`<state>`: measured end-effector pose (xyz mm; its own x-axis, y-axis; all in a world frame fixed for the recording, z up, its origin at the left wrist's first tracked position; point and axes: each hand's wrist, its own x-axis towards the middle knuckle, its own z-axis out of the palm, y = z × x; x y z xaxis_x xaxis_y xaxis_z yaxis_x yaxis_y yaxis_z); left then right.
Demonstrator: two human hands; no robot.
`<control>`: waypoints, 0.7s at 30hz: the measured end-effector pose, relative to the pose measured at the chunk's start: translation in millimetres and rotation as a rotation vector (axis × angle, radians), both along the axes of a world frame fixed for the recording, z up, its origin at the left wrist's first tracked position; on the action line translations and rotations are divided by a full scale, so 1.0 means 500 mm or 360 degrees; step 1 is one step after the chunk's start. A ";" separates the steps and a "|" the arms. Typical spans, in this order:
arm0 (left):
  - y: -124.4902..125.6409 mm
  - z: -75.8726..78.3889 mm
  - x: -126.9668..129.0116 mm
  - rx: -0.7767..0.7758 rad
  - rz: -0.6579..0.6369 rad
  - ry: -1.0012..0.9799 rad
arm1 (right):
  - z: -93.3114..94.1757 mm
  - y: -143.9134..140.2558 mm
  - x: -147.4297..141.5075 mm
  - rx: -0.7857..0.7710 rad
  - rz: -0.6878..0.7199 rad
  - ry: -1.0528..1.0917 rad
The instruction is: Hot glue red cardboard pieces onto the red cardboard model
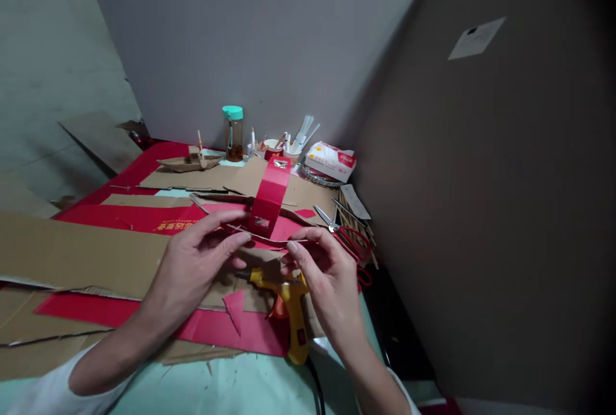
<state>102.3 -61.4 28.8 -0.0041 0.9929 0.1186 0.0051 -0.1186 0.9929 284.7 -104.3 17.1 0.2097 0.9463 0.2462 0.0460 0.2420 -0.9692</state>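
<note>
- The left hand (192, 258) and the right hand (325, 267) meet over the middle of the table, both pinching one piece of red cardboard (270, 197) — a flat base held roughly level with a tall strip rising from its middle and leaning away from the person.
- The left hand's fingers (226, 217) reach along the near-left edge of the base, thumb underneath, closed on it in a light pinch rather than a full fist.
- The right hand's fingertips (294, 246) nip the near-right edge; the other fingers curl loosely and hold nothing else that I can see.
- The base's long axis runs left to right between the two hands, so each hand has one end and the upright strip stands midway, slightly nearer the right hand.
- Directly below the piece, on the table, lies a yellow glue gun (289, 303), nozzle toward the left hand, handle toward the person — the right hand is nearer to it.
- Red-handled scissors (349, 235) lie just right of the right hand, beside a bundle of thin wooden sticks (359, 222).
- Brown cardboard sheets (72, 251) and red offcuts cover the tabletop; at the far edge stand a small cardboard boat (190, 160), a green-capped bottle (233, 133) and a tissue pack (331, 160).
</note>
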 end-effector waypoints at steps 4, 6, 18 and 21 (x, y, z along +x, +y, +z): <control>0.008 0.004 -0.007 -0.0099 -0.0031 -0.0057 | -0.001 -0.003 -0.006 -0.0008 0.0077 -0.0001; 0.011 0.003 -0.014 -0.0124 -0.0063 -0.0081 | 0.002 -0.005 -0.005 -0.0004 0.0099 -0.0047; 0.039 0.001 -0.069 -0.0229 -0.0288 0.0028 | 0.013 0.016 0.063 0.0418 -0.0390 -0.0569; 0.039 -0.003 -0.077 -0.0287 -0.0417 0.0081 | 0.029 0.041 0.061 0.0690 -0.0461 -0.0910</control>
<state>63.8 -41.9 27.2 0.2561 0.9644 -0.0662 0.0481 0.0557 0.9973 315.1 -83.8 31.6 0.1629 0.6672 0.7268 0.6301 0.4965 -0.5970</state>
